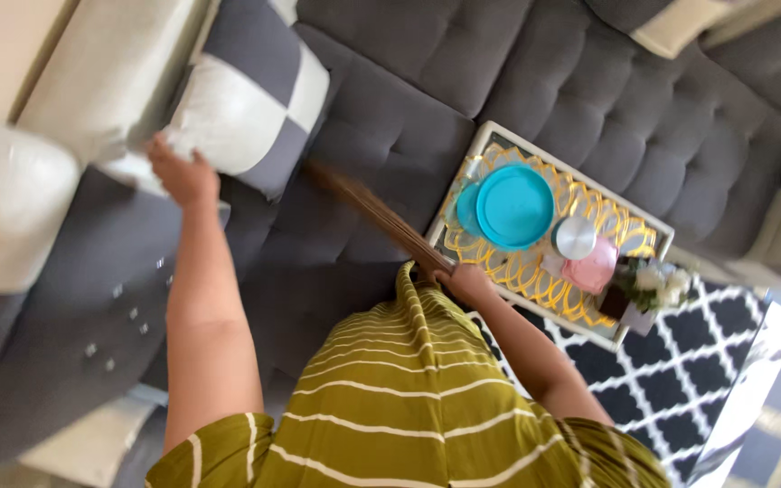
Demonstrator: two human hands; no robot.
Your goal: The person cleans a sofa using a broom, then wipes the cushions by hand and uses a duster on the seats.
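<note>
Pillow (pixel 250 104), checkered white and grey, leans on the grey sofa (pixel 390 136) just past my left hand (pixel 183 176), whose fingers close on its lower corner; most of it lies up and to the right of that grip. My right hand (pixel 467 282) is well apart from it, wrapped round a brown stick (pixel 368 210) that slants from my fist toward the pillow. Just beyond that fist sits a white tray (pixel 472 149) holding a turquoise plate (pixel 514 206).

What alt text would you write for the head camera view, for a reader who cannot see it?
A person's left hand grips a grey-and-white checked cushion on a dark grey tufted sofa, while the right hand holds a brown stick. Turquoise plates sit on a white tray.
</note>
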